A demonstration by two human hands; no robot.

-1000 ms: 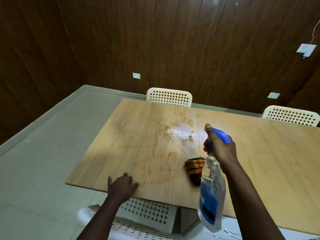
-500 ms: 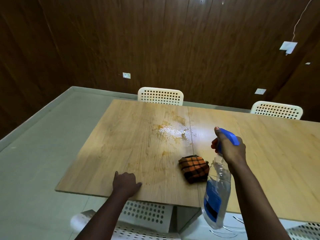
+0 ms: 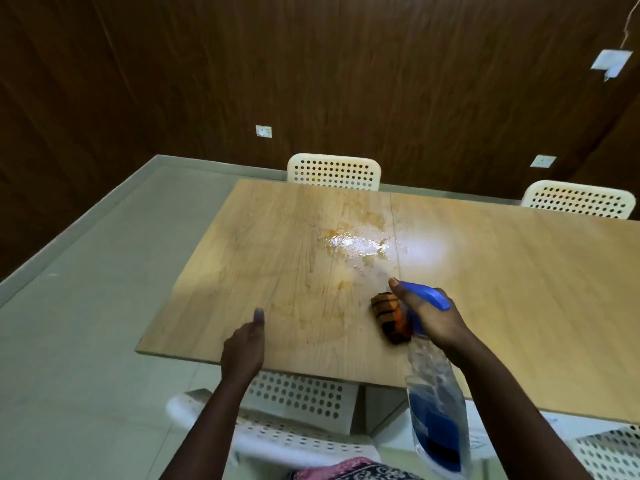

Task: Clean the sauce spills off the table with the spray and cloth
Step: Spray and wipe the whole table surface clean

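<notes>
A wet, glistening orange sauce spill (image 3: 353, 244) lies on the wooden table (image 3: 519, 289) near its middle, with fainter orange smears nearer the front edge. An orange-and-black checked cloth (image 3: 388, 311) lies bunched on the table just in front of the spill. My right hand (image 3: 433, 320) grips the neck of a clear spray bottle (image 3: 436, 407) with a blue label. Its blue trigger head (image 3: 427, 295) points towards the spill, and the hand partly covers the cloth. My left hand (image 3: 244, 348) hovers over the table's front edge with the thumb raised, holding nothing.
Two cream perforated chairs (image 3: 334, 171) (image 3: 578, 199) stand at the table's far side. Another chair (image 3: 298, 403) is tucked under the near edge below my left arm, and a further one (image 3: 609, 455) shows at the bottom right. Grey floor lies to the left.
My left hand has lifted off the table's front edge. My right hand with the spray bottle has moved left and now overlaps the cloth.
</notes>
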